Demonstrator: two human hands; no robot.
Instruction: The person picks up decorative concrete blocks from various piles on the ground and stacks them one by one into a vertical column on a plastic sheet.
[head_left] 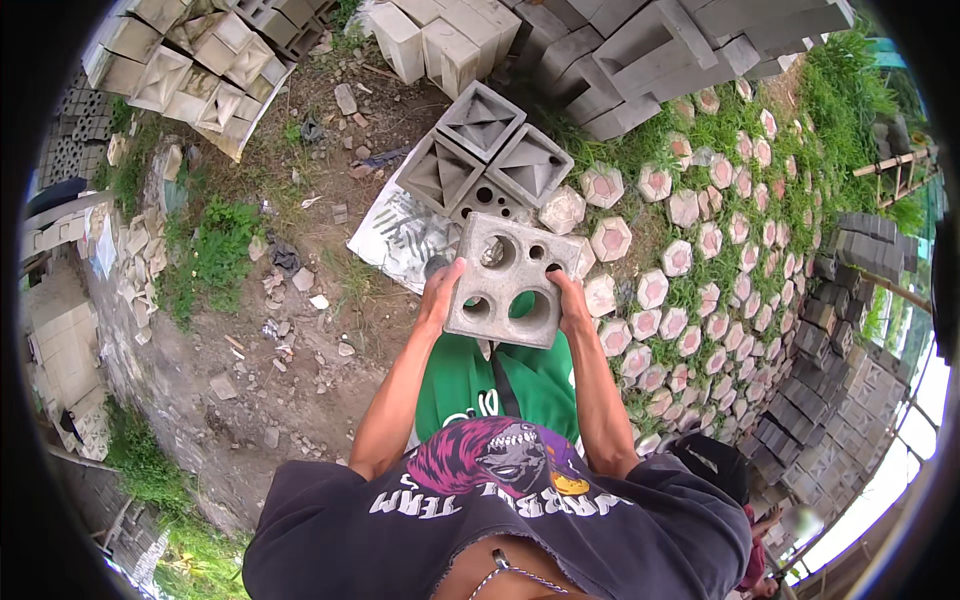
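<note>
Between my two hands I hold a square grey concrete vent block [482, 272] pierced by round holes of different sizes. My left hand [442, 290] grips its left side, and my right hand [571, 299] grips the right side; most fingers are hidden behind it. Just beyond, three square blocks with slanted inner faces stand close together: a far one [482, 118], a left one [437, 172] and a right one [530, 165]. Another holed block [484, 203] sits beside them, partly covered by the held one. A white printed sheet [385, 235] lies on the ground under the left block.
Hexagonal pavers [677, 257] with grass between them spread to the right. Large grey block stacks [610, 60] and pale blocks [455, 45] stand at the back. More blocks [195, 65] are piled far left. Rubble [285, 385] litters the dirt. Another person's hand [768, 522] shows at lower right.
</note>
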